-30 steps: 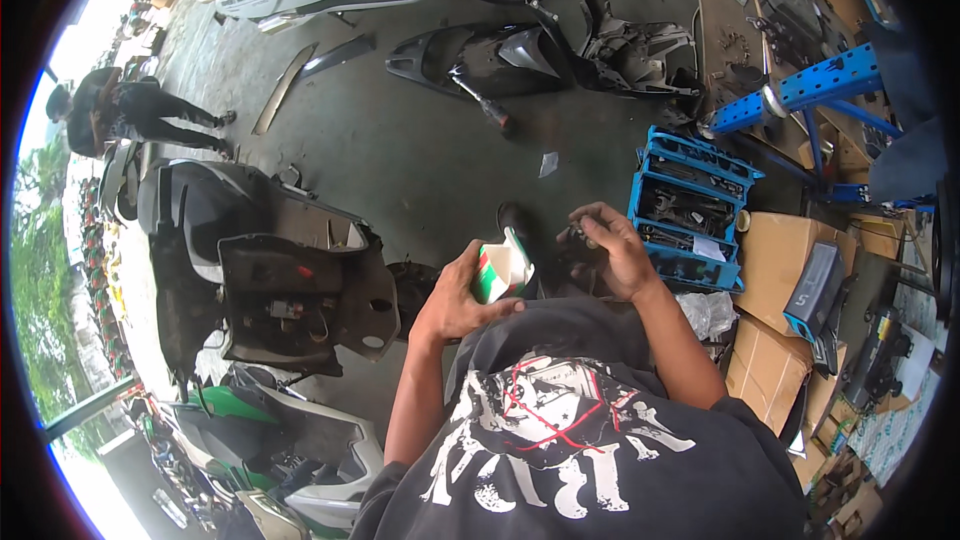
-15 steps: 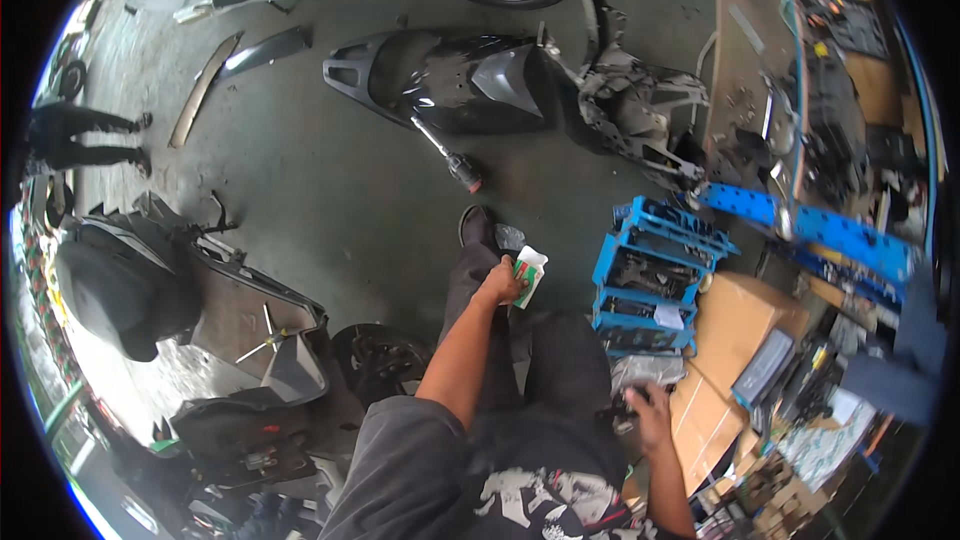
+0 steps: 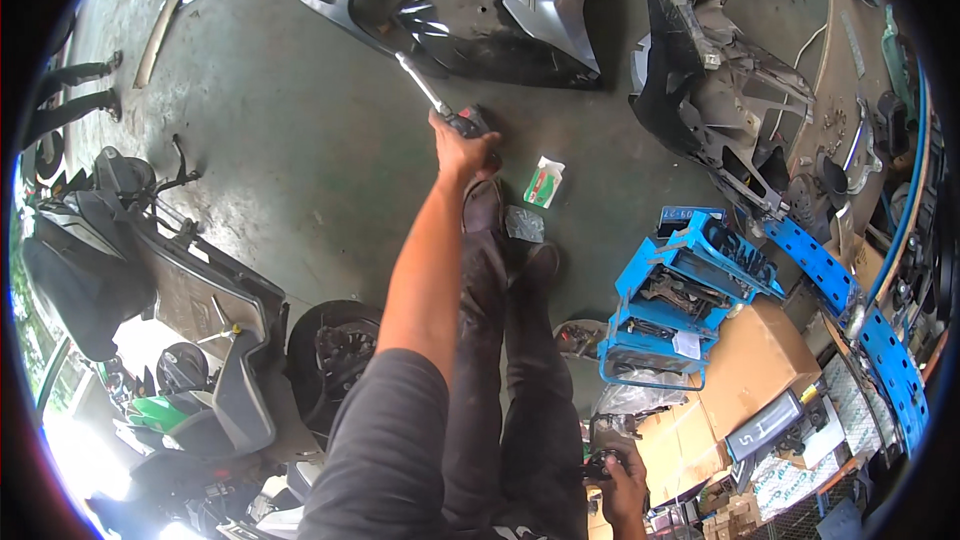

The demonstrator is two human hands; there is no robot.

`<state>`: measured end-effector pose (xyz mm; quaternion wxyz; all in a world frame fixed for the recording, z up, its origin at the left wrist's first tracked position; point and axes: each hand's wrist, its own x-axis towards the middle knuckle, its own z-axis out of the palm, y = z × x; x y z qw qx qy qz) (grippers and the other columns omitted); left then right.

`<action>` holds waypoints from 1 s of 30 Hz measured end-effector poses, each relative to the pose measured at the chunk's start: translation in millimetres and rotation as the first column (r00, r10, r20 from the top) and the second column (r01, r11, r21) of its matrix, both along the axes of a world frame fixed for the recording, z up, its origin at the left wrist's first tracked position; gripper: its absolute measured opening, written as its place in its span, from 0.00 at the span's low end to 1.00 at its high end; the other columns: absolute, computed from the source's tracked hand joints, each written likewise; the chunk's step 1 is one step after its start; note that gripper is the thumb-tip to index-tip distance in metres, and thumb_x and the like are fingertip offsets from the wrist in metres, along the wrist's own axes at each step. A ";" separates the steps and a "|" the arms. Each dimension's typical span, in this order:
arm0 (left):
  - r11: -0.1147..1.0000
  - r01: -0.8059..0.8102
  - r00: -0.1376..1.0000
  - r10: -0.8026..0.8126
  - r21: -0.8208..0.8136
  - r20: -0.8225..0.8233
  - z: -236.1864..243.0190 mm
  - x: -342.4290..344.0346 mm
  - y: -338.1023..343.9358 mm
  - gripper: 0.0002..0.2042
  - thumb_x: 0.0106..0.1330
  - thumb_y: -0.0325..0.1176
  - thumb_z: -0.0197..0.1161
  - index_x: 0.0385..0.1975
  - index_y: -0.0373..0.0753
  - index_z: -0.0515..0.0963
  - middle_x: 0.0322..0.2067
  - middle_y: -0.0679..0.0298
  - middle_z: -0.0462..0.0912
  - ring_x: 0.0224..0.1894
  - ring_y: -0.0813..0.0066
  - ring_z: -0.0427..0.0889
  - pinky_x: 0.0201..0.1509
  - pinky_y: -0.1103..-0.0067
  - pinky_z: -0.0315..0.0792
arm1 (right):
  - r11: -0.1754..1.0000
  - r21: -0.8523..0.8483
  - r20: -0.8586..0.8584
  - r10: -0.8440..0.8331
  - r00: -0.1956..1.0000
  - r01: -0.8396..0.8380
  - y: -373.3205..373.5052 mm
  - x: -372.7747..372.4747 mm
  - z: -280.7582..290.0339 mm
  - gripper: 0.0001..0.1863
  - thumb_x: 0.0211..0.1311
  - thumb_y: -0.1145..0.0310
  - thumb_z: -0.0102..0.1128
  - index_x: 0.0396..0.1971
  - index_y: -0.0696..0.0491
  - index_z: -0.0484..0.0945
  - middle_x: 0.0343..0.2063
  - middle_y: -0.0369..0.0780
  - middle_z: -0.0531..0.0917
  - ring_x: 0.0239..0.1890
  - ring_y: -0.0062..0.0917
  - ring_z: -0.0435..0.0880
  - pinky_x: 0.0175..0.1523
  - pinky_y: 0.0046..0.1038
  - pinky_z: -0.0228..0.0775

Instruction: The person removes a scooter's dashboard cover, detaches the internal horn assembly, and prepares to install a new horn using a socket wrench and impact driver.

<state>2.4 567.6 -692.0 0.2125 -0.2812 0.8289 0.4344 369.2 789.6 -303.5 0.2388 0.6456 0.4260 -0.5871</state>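
Observation:
My left hand (image 3: 460, 148), arm stretched forward, is closed on a dark power tool (image 3: 470, 120) with a long chrome extension bar (image 3: 425, 80), down on the grey floor. Just right of it lies a small green-and-white carton (image 3: 543, 183), open at one end, with a crumpled clear plastic bag (image 3: 525, 225) beside my shoes. At the lower right my right hand (image 3: 625, 485) is closed on a small dark part (image 3: 600, 465), its exact kind unclear. A blue open toolbox (image 3: 680, 275) stands right of my legs.
Black body panels (image 3: 500, 20) and a stripped scooter part (image 3: 700, 80) lie ahead. A dismantled scooter (image 3: 90, 270) stands left. At the right are cardboard boxes (image 3: 750, 360), a blue perforated beam (image 3: 810, 260) and a cluttered bench (image 3: 835, 140). Another person's legs (image 3: 75, 100) show far left.
My left hand has left the carton on the floor and moved forward onto the power tool. My right hand has dropped lower beside my body. The view has tilted further down.

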 end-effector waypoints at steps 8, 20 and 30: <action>0.997 0.075 0.991 -0.076 0.018 0.113 16.2 49.0 -1.2 0.44 0.44 0.26 0.76 0.60 0.37 0.53 0.47 0.39 0.77 0.52 0.40 0.78 0.56 0.60 0.74 | 0.995 0.039 -0.101 0.095 0.990 -0.091 1.2 -31.7 7.1 0.17 0.67 0.71 0.57 0.54 0.58 0.71 0.39 0.40 0.78 0.34 0.23 0.81 0.31 0.29 0.84; 0.944 0.321 0.946 -0.324 -0.081 -0.030 -2.3 56.3 -16.3 0.40 0.46 0.29 0.74 0.60 0.37 0.58 0.47 0.42 0.78 0.50 0.45 0.80 0.55 0.61 0.75 | 0.679 0.067 -0.347 0.703 0.621 -0.731 22.7 -119.3 -156.3 0.17 0.49 0.59 0.71 0.23 0.57 0.76 0.22 0.35 0.77 0.29 0.19 0.74 0.38 0.26 0.66; 0.684 0.624 0.645 -0.724 -0.378 -0.244 -26.1 19.6 -37.7 0.46 0.55 0.36 0.71 0.70 0.30 0.51 0.52 0.39 0.71 0.56 0.42 0.72 0.62 0.59 0.67 | 0.336 0.200 0.151 0.917 0.368 -0.920 -0.2 -162.7 -465.1 0.37 0.55 0.55 0.70 0.64 0.40 0.62 0.55 0.50 0.79 0.58 0.50 0.76 0.57 0.48 0.72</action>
